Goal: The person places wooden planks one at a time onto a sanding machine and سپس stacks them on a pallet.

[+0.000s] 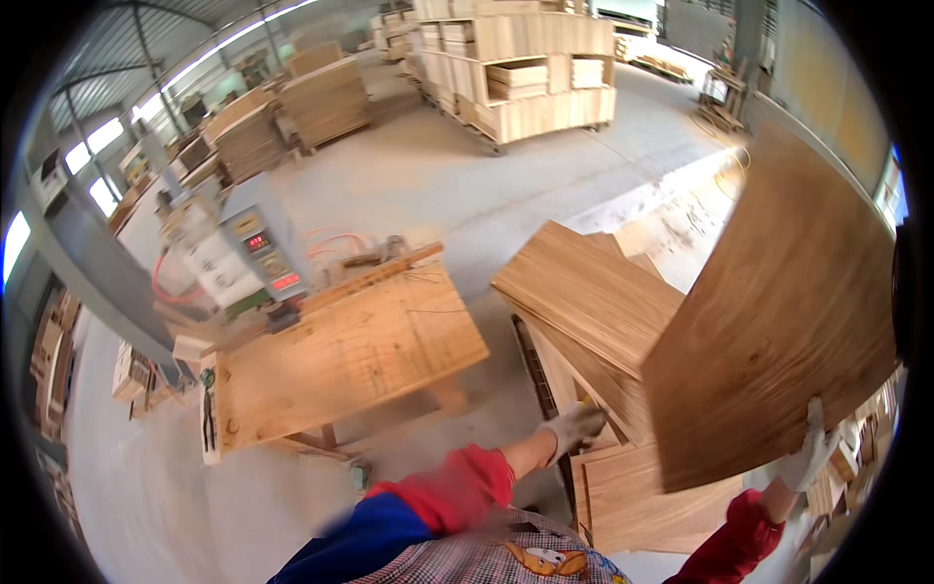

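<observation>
At the right, a large brown wooden panel [769,311] is held up at a tilt. My right hand [810,456], in a pale work glove, grips it at the lower edge with fingers against its face. My left hand [576,431], in a soiled glove, is beside the edges of a stack of wooden panels [589,287]. Something small and yellow shows at its fingers, which are too blurred to read. Below that hand, more flat panels [652,501] lie close to my body, partly covered by the raised one.
A wooden worktable [360,350] stands left of the stack, with a control box [263,253] with red displays at its far side. Pliers [208,414] lie at its left end. Farther back are a cart of pale boards [530,78] and piled panels [326,102]. A metal post [107,263] rises at left.
</observation>
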`<action>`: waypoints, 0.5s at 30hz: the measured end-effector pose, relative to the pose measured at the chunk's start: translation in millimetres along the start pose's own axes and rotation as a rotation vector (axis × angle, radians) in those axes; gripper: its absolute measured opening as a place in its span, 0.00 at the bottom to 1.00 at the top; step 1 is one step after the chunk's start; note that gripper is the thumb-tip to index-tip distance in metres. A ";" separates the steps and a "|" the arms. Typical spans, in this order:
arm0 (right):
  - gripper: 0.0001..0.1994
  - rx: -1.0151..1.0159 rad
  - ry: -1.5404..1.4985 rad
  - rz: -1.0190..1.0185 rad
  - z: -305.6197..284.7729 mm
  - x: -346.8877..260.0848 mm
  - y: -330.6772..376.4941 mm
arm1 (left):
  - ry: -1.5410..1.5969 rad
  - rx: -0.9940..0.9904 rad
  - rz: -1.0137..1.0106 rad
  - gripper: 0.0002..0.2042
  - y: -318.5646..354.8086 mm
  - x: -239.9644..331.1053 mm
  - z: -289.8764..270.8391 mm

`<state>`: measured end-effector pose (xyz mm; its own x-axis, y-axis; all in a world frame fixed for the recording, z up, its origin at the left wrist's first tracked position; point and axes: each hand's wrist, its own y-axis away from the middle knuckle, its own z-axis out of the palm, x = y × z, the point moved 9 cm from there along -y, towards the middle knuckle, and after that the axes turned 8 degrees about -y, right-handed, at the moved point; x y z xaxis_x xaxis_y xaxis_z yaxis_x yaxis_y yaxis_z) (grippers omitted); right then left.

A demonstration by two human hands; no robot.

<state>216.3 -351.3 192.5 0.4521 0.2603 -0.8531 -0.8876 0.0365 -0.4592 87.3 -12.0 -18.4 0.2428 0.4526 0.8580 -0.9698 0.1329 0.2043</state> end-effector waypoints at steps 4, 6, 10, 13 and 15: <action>0.17 -0.728 0.649 -0.459 231.5 -110.6 59.6 | 0.482 -0.191 0.478 0.47 102.7 157.7 9.4; 0.18 -1.039 0.896 -0.719 321.5 -113.6 133.7 | 0.589 -0.150 0.499 0.46 183.9 191.9 -25.6; 0.17 -1.443 0.856 -1.043 416.1 -94.5 256.8 | -0.262 0.481 0.734 0.32 318.5 155.9 -112.2; 0.16 -1.598 0.732 -1.089 455.8 -88.4 325.2 | -0.177 0.682 0.737 0.27 384.5 110.0 -159.7; 0.16 -1.647 0.643 -1.087 474.2 -77.5 365.9 | 0.194 0.761 0.576 0.31 412.6 73.3 -199.7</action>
<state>-185.3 99.5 208.0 0.9038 0.4205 0.0791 0.4279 -0.8905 -0.1546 -290.8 252.1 34.8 -0.3395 0.4163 0.8435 -0.6794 -0.7287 0.0862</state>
